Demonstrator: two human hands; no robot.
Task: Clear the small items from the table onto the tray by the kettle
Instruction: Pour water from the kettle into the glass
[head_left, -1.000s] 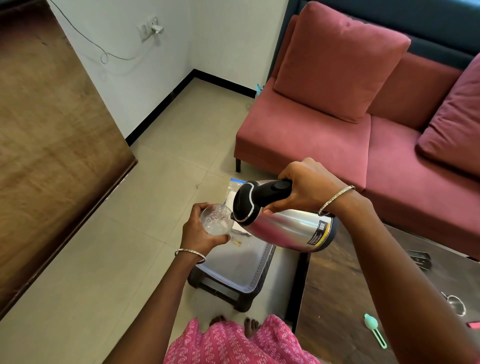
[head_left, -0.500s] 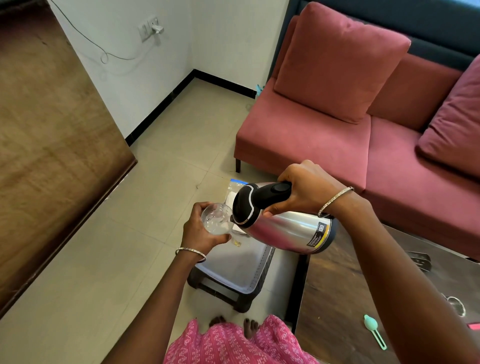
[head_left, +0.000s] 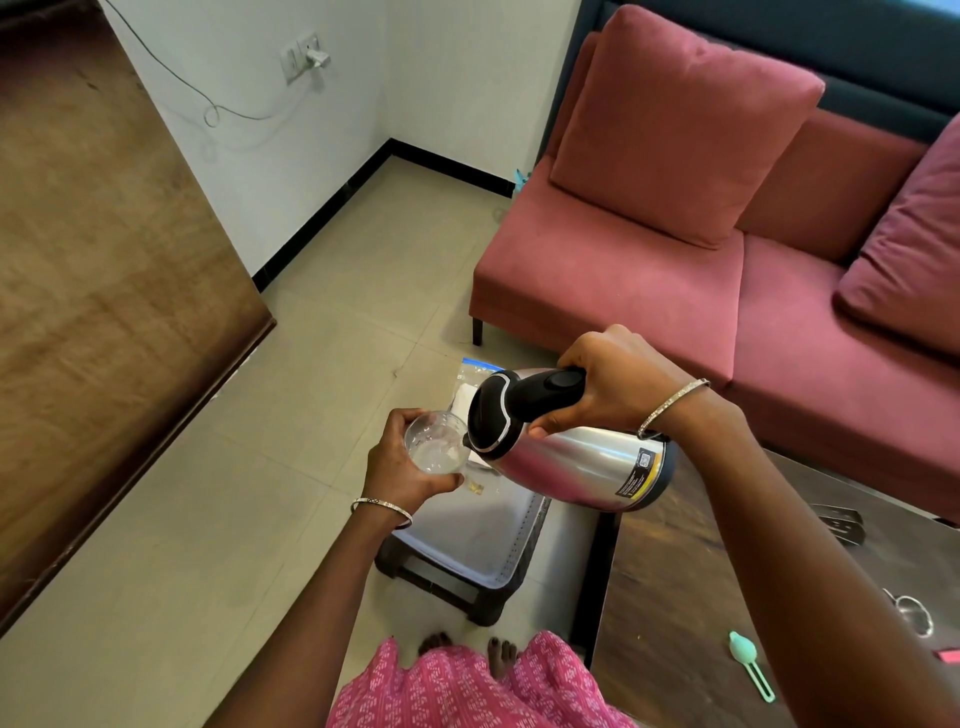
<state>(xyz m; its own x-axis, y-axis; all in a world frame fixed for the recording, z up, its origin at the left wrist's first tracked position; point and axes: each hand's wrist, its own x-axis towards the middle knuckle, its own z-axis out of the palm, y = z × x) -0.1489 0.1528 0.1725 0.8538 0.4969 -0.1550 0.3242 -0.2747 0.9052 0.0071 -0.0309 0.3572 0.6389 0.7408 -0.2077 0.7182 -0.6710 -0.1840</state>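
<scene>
Nothing moved: right hand (head_left: 605, 382) grips kettle (head_left: 576, 457), spout hidden; left hand (head_left: 400, 467) holds glass (head_left: 434, 441).

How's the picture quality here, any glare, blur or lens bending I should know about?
Head view: daylight is soft and even, with sharp focus on the kettle and glass. The kettle's steel body carries a pinkish reflection and a bright streak, not blown out. The wide lens bows straight lines: the wooden panel at left leans, and the right hand with its forearm looms large. No motion blur shows.
</scene>
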